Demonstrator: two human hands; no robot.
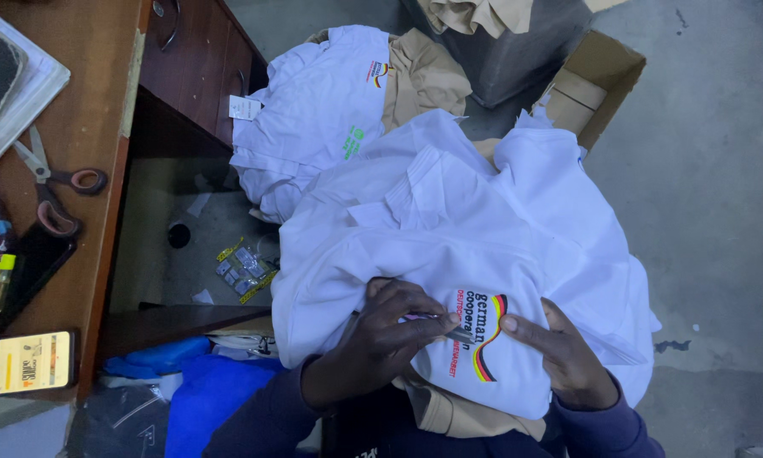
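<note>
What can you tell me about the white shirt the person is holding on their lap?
The white shirt looks like soft knit cotton, with a ribbed collar showing near its upper middle. It lies crumpled and spread over the person's lap, hanging above the grey floor. A small embroidered emblem with red lettering and a curved black, red and yellow stripe sits near the lower edge. The left hand presses a thin metal tool to the emblem, while the right hand pins the cloth flat beside it.
</note>
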